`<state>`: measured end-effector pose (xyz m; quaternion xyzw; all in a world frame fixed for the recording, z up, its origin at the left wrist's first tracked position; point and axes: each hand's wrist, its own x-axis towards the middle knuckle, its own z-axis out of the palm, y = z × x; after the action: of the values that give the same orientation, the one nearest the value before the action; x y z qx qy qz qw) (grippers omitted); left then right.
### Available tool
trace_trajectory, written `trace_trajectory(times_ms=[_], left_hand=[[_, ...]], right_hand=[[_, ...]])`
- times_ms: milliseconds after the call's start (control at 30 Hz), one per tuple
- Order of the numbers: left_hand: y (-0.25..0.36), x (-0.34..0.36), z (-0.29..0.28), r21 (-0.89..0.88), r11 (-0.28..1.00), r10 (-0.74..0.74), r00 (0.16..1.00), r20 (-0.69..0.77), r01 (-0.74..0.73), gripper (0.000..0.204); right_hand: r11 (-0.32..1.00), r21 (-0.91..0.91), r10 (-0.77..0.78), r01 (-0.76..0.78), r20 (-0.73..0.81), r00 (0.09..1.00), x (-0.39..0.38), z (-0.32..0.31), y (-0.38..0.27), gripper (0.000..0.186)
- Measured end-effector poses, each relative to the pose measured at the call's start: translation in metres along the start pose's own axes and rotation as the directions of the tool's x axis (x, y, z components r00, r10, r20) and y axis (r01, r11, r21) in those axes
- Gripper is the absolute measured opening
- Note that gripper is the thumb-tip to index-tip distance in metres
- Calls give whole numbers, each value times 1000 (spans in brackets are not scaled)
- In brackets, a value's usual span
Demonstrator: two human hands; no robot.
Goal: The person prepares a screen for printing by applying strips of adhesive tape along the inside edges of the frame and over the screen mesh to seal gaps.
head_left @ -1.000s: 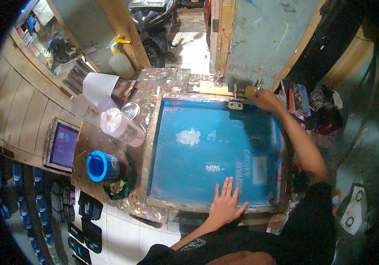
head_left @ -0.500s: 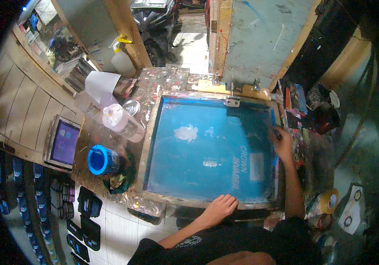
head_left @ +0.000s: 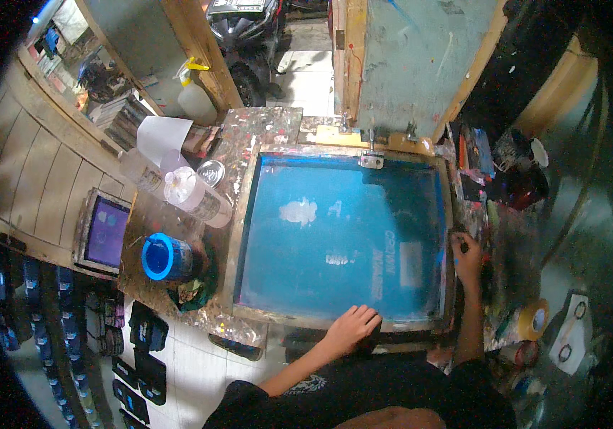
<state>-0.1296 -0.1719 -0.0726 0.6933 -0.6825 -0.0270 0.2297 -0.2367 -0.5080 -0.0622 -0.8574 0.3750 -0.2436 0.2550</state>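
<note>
A silk-screen frame [head_left: 249, 214] with a wooden rim and blue-green mesh lies on the paint-stained workbench. Pale patches and a faint letter stencil show on its mesh. My left hand [head_left: 353, 327] rests on the near rim, fingers curled over the wood. Just outside the right rim is my right hand [head_left: 469, 263], its thumb and fingers bent together in a loop. Whatever may be in that pinch is too small and dark to make out. A metal hinge clamp [head_left: 371, 160] sits on the frame's far rim.
On the bench's left stand a blue-rimmed paint tub [head_left: 167, 257], a capped plastic bottle [head_left: 195, 196] and a spray bottle [head_left: 195, 100]. Dark containers [head_left: 524, 179] crowd the right, with a tape roll [head_left: 533, 319] nearer. Black printed pieces [head_left: 150, 375] lie at lower left.
My right hand has moved toward me and slightly outward, from over the frame's right edge to beside it. My left hand stays on the near rim. The whole view has shifted slightly.
</note>
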Motion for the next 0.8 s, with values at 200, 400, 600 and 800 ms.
trace_trajectory(times_ms=[200,400,600,800], left_hand=[[8,3,-17,65,998,26,998,-55,-23,29],[12,4,-20,-3,1000,-1,999,50,1,39],[7,-1,-10,28,1000,13,1000,11,-14,41],[9,0,-14,88,996,32,999,25,-34,40]], right_hand=[[1000,-20,15,-18,-116,993,-19,-12,-4,30],[978,17,210,-209,-30,977,-47,-40,-11,34],[952,22,296,-304,166,941,-77,-42,-19,44],[928,-254,314,-272,139,939,-105,-26,-42,65]])
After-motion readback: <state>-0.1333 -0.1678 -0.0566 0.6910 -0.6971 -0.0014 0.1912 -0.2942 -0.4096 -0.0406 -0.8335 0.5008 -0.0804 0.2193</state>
